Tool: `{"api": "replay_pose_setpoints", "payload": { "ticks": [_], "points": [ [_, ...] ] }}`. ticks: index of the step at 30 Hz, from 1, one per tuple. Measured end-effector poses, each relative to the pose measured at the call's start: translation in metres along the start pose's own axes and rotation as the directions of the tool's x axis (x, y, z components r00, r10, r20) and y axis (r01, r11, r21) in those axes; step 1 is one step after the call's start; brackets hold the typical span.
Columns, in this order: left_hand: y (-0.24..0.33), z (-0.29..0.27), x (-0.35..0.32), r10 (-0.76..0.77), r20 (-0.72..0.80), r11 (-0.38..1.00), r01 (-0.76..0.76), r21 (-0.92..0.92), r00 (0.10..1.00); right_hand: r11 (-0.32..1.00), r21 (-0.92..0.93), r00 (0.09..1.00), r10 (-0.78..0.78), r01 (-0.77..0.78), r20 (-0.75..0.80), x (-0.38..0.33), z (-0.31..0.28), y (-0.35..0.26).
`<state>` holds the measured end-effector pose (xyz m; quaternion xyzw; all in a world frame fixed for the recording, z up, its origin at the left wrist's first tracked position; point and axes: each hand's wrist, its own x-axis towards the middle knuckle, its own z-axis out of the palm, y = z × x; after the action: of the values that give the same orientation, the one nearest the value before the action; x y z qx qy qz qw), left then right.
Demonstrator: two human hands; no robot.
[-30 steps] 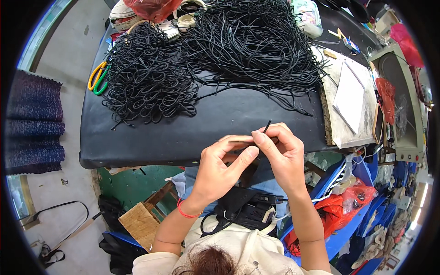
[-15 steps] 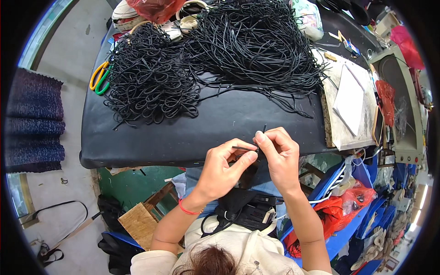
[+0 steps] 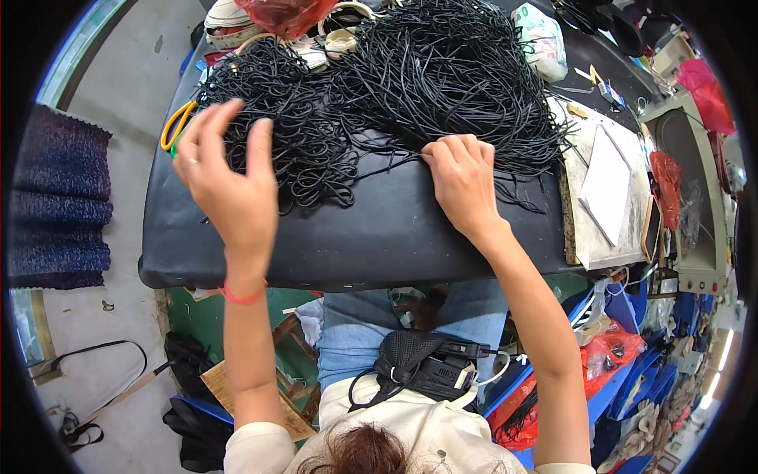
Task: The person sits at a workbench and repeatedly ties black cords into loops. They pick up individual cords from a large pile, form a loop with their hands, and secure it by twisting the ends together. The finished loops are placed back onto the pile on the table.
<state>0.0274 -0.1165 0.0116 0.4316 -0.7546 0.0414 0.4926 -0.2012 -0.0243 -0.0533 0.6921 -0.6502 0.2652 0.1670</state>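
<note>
Left grip (image 3: pixel 229 178) open over looped cords (image 3: pixel 284 118) | right grip (image 3: pixel 462 178) open on loose cords (image 3: pixel 450 71)

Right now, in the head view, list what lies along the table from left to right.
Yellow-handled scissors → left hand → looped black cords → right hand → loose black cords → white board → grey machine.

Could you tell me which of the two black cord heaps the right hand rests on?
The larger, looser heap at the right; the right hand presses its near edge.
</note>
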Motion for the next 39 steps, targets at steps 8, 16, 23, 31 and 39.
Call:
{"api": "replay_pose_setpoints", "payload": {
  "ticks": [8,16,23,31,39],
  "points": [
    [0.077,0.002,-0.07,0.054,0.644,0.803,0.35,-0.482,0.763,0.991,0.102,0.994,-0.078,0.086,-0.08,-0.029,-0.06,-0.025],
    [0.081,-0.017,-0.085,-0.043,0.842,0.293,0.812,-0.504,0.538,0.939,0.321,0.972,0.177,-0.119,-0.156,-0.024,-0.082,-0.011],
    [0.096,0.007,-0.087,-0.166,0.956,-0.419,0.86,-0.291,0.242,0.976,0.201,0.995,0.093,-0.087,-0.022,-0.02,-0.058,-0.027],
    [0.093,0.015,-0.085,-0.149,0.961,-0.505,0.818,-0.276,0.233,0.886,0.452,0.994,0.097,-0.105,0.041,-0.025,-0.065,-0.037],
    [0.091,0.016,-0.084,-0.138,0.916,-0.645,0.668,-0.372,0.376,0.835,0.511,0.979,0.181,-0.205,0.096,-0.034,-0.067,-0.04]
  ]
}}
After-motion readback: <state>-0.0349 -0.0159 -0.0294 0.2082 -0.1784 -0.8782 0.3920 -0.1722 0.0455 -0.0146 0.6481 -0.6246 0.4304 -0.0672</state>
